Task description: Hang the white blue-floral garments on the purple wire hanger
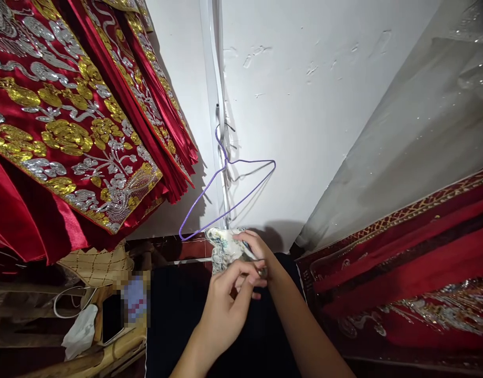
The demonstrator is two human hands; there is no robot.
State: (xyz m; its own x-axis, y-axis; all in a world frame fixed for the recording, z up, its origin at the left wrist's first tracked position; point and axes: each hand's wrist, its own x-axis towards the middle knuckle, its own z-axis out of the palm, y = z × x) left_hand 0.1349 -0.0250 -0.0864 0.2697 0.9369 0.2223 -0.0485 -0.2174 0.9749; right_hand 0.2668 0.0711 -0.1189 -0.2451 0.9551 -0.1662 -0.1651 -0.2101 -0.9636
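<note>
A gathered piece of white cloth with a blue-green floral print (224,247) is held up in front of my dark clothing. My right hand (261,253) grips it from the right side, fingers curled around its upper edge. My left hand (228,302) comes from below, its thumb and forefinger pressed together at the cloth's lower right part. What sits exactly between those fingertips is too small to make out. Just above the cloth, a bare purple wire hanger (247,190) hangs from a white upright pole (213,63).
Red garments with gold and silver embroidery (68,115) hang at left. More red embroidered fabric (415,273) under clear plastic (383,152) fills the right. A wooden seat (119,349) at lower left bears a phone (112,317) and crumpled white tissue (81,331). A white wall stands ahead.
</note>
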